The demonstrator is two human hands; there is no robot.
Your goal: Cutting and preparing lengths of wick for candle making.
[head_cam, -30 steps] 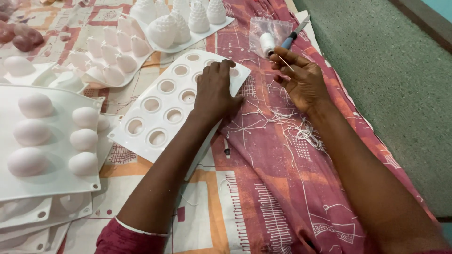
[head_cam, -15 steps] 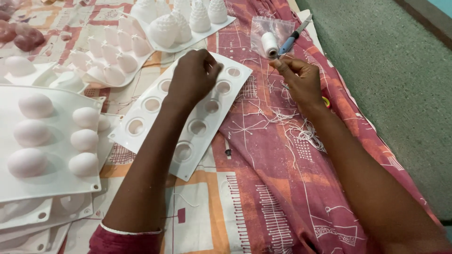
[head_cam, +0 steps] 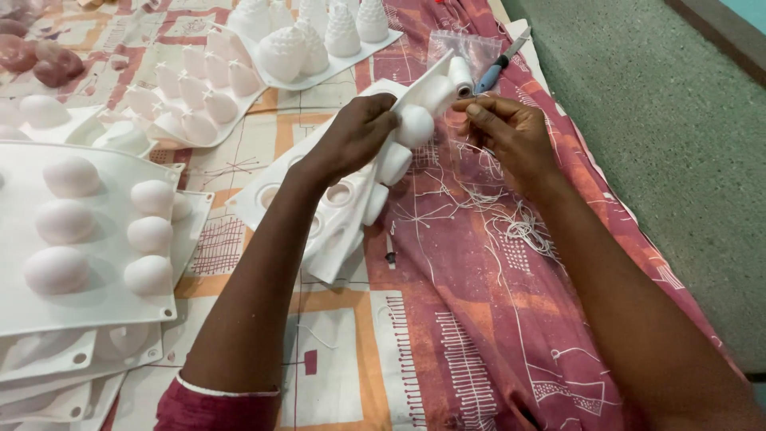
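The patterned cloth [head_cam: 447, 319] ends along the right in a slanting edge, with green floor [head_cam: 662, 136] beyond it. The near middle of the cloth is open between the 2 forearms. The left side is crowded: a white mould with egg-shaped domes [head_cam: 80, 231] overhangs a stack at the left edge, and 2 more moulds of pointed and ridged shapes [head_cam: 263, 48] fill the top.

The left hand [head_cam: 351, 136] grips the white round-cavity mould [head_cam: 351, 199] by its far end, fingers curled over the rim, tilting that end off the cloth so the rounded undersides show; its near end rests on the cloth. The right hand [head_cam: 511, 132] is just beside the raised end, fingertips drawn together; whether they pinch a thread I cannot tell. A thread spool [head_cam: 459, 73], a blue-handled tool [head_cam: 499, 62] and loose thread scraps [head_cam: 511, 219] lie near that hand.
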